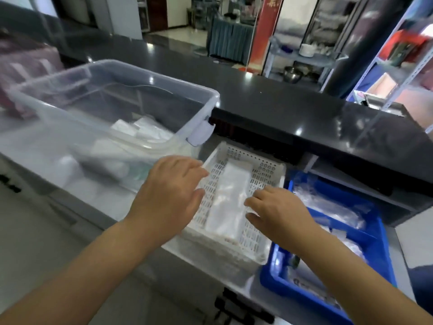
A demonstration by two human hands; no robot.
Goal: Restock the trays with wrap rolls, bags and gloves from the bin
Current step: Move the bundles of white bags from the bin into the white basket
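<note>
Left hand (167,193) open, empty, over white tray (267,174) edge. Right hand (280,211) open, fingertips on bag pack (228,202) in tray.

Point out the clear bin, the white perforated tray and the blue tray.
clear bin (206,95): head view, far right rim corner.
white perforated tray (269,171): head view, right wall.
blue tray (380,227): head view, right rim.

A long, glossy dark grey raised counter (269,90) crosses the frame's middle, catching small ceiling-light glints. Beyond it, upper centre, lie a shiny pale tiled floor (178,36), a blue-skirted table (228,42) and a red vertical banner (262,31). Pale metal shelving (396,73) stands upper right.
</note>
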